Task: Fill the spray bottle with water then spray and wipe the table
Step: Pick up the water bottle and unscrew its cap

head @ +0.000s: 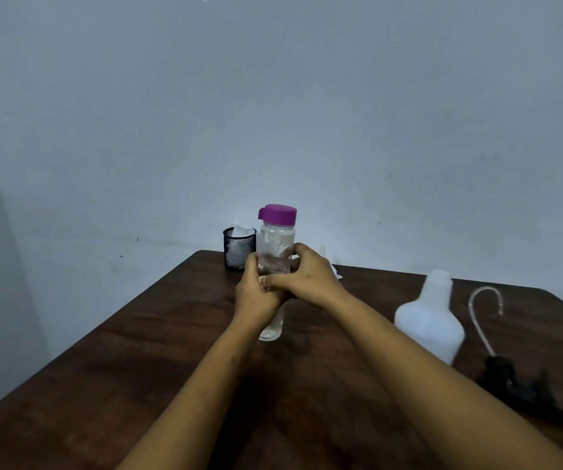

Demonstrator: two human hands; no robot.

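A clear water bottle [276, 247] with a purple cap [278, 214] stands upright on the dark wooden table [137, 351]. My left hand [256, 293] and my right hand [302, 278] are both wrapped around its middle. To the right stands the white spray bottle body [431, 320], its neck uncapped. Its black trigger head [517, 385] lies on the table further right, with the curved clear dip tube [481, 310] attached.
A black mesh cup [237, 249] with white tissue or cloth in it stands at the table's far edge. A small white funnel-like piece [332, 266] shows behind my right hand. A pale wall rises just behind the table.
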